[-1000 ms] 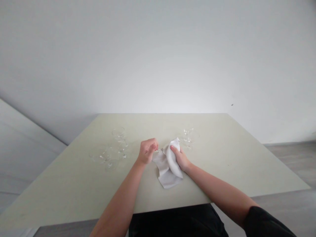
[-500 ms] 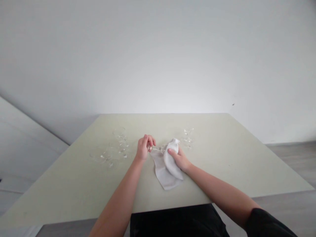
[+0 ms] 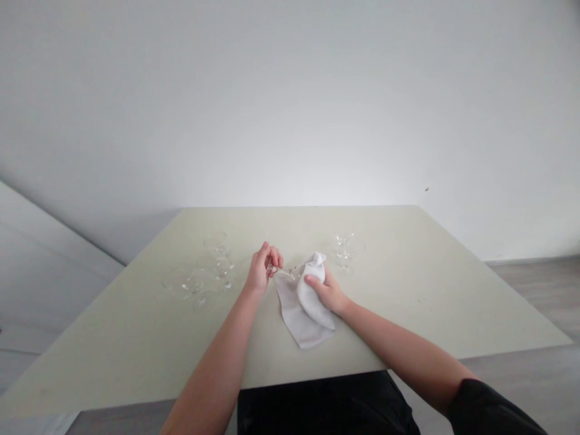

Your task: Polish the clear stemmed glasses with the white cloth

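Note:
My left hand [image 3: 263, 269] is closed on the foot end of a clear stemmed glass [image 3: 285, 273], which lies sideways in the air between my two hands. A white cloth [image 3: 310, 302] is wrapped about the glass's bowl, and its loose end hangs down to the table. Around that cloth my right hand [image 3: 330, 291] is closed, thumb on top, gripping the bowl through it. Most of the bowl is hidden by the fabric.
Several clear stemmed glasses [image 3: 222, 260] stand on the left of the pale table [image 3: 385, 338]. More clear glassware [image 3: 344, 251] stands beyond my right hand, its outlines faint. A white wall [image 3: 290, 109] rises behind the table's far edge.
My left hand has turned slightly, its fingers shifting at the glass's foot. Both hands, the glass and the cloth sit a little further left in view; the grips stay the same.

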Motion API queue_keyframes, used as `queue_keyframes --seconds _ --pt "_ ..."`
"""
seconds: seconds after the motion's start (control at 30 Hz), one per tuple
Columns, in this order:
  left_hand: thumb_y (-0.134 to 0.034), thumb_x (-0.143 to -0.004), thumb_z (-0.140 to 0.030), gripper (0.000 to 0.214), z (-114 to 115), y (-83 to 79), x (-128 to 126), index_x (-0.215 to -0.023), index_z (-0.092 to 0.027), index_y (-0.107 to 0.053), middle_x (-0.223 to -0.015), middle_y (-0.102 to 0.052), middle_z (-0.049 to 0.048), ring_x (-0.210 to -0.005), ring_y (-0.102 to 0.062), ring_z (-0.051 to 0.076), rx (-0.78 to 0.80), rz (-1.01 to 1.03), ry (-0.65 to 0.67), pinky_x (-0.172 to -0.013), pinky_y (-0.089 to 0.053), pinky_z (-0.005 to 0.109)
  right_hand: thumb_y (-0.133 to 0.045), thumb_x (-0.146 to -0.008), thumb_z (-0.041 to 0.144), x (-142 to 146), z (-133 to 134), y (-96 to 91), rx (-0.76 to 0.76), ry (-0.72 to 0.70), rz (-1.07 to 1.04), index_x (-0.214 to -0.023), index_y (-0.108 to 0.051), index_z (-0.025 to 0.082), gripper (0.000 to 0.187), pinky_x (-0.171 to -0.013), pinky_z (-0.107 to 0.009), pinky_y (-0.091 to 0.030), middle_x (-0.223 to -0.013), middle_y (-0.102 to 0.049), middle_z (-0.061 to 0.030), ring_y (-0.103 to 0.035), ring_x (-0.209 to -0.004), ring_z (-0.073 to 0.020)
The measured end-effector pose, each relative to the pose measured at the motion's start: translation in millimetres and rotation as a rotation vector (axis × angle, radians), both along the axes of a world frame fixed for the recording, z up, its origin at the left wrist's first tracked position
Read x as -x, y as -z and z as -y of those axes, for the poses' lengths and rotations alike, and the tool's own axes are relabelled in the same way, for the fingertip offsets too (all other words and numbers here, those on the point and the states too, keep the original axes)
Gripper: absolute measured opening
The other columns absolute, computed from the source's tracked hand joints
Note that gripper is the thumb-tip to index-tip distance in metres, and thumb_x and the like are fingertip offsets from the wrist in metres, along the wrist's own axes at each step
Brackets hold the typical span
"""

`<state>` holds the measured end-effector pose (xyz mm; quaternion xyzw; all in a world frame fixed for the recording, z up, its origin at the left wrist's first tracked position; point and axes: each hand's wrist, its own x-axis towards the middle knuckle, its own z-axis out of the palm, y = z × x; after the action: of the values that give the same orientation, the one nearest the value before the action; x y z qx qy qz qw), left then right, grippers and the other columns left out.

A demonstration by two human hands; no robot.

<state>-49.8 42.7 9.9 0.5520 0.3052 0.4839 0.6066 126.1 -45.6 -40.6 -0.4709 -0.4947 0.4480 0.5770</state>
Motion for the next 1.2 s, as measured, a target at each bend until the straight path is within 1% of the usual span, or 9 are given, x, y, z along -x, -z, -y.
queue_keyframes --seconds 0.1,0.17,0.37,0.47,0.67,0.77,0.97,1.1,1.2 --pt "-0.057 -0.078 -0.067 0.061 6 2.0 1 -0.045 -0.017 -0.044 -0.051 -0.054 0.0028 -0.04 -0.035 0.006 -0.177 -0.086 -0.038 -0.041 -0.022 0.023 -0.064 -0.084 0.05 -1 -2 0.8 0.06 0.026 -0.052 -0.103 -0.059 0.025 0.032 -0.077 -0.034 -0.048 -0.087 -0.061 -0.0015 -0.057 -0.082 -0.0214" --pt "-0.059 -0.079 -0.062 0.061 6 3.0 -1 -0.042 -0.018 -0.039 -0.047 -0.052 0.0022 -0.038 -0.032 0.005 -0.139 -0.122 -0.056 -0.039 -0.018 0.023 -0.068 -0.082 0.046 -3 -1 0.9 0.008 0.009 0.0 -0.107 -0.058 0.025 0.035 -0.081 -0.034 -0.047 -0.092 -0.061 -0.0019 -0.057 -0.086 -0.0214" --pt "-0.06 -0.078 -0.058 0.061 -8 2.9 -5 -0.046 -0.019 -0.025 -0.041 -0.04 -0.0037 -0.03 -0.02 0.002 0.356 0.019 0.063 -0.034 -0.007 0.021 -0.073 -0.08 0.036 -5 3 3.8 -0.233 -0.041 0.257 -0.126 -0.052 0.022 0.052 -0.098 -0.039 -0.043 -0.111 -0.06 -0.0065 -0.056 -0.106 -0.0234" --pt "-0.061 -0.077 -0.057 0.06 -10 2.9 -4 -0.047 -0.019 -0.025 -0.04 -0.04 -0.0039 -0.028 -0.019 0.002 0.474 0.022 0.14 -0.033 -0.004 0.02 -0.077 -0.076 0.04 -4 2 5.5 -0.258 -0.027 0.276 -0.123 -0.054 0.02 0.056 -0.099 -0.039 -0.043 -0.11 -0.062 -0.0064 -0.057 -0.106 -0.0235" --pt "-0.059 -0.082 -0.052 0.059 -3 2.7 -8 -0.046 -0.018 -0.029 -0.042 -0.045 -0.002 -0.029 -0.02 0.002 0.321 0.058 0.112 -0.033 -0.006 0.02 -0.038 -0.089 0.07 0 1 1.1 0.048 -0.002 -0.201 -0.111 -0.063 0.018 0.061 -0.09 -0.04 -0.051 -0.096 -0.069 -0.0073 -0.065 -0.098 -0.0269" --pt "-0.058 -0.083 -0.052 0.059 -4 2.9 -7 -0.046 -0.018 -0.029 -0.041 -0.044 -0.0018 -0.03 -0.021 0.002 0.303 0.101 0.057 -0.033 -0.005 0.02 -0.041 -0.085 0.066 1 1 -0.9 0.104 -0.06 -0.373 -0.116 -0.062 0.019 0.059 -0.086 -0.04 -0.054 -0.097 -0.071 -0.007 -0.065 -0.1 -0.0289" --pt "-0.056 -0.083 -0.053 0.059 -8 3.2 -3 -0.046 -0.018 -0.028 -0.041 -0.043 -0.0019 -0.03 -0.019 0.002 0.342 0.074 0.108 -0.034 -0.003 0.022 -0.067 -0.075 0.038 0 1 -5.2 0.07 -0.022 -0.177 -0.118 -0.06 0.022 0.047 -0.098 -0.038 -0.049 -0.114 -0.069 -0.0046 -0.062 -0.109 -0.0253" --pt "-0.056 -0.084 -0.055 0.059 -2 1.1 -3 -0.046 -0.018 -0.03 -0.042 -0.043 -0.0016 -0.032 -0.02 0.002 0.257 0.027 0.204 -0.036 -0.005 0.022 -0.078 -0.069 0.032 -4 -1 -3.7 -0.086 -0.1 0.049 -0.106 -0.063 0.02 0.042 -0.091 -0.036 -0.05 -0.101 -0.069 -0.0054 -0.064 -0.097 -0.023" --pt "-0.056 -0.084 -0.055 0.059 3 -0.6 -4 -0.046 -0.018 -0.032 -0.043 -0.045 -0.0012 -0.033 -0.021 0.002 0.142 0.014 0.236 -0.037 -0.007 0.023 -0.079 -0.067 0.034 -8 -6 3.7 -0.111 -0.13 0.065 -0.086 -0.061 0.021 0.03 -0.072 -0.03 -0.051 -0.081 -0.065 -0.0006 -0.061 -0.075 -0.017"
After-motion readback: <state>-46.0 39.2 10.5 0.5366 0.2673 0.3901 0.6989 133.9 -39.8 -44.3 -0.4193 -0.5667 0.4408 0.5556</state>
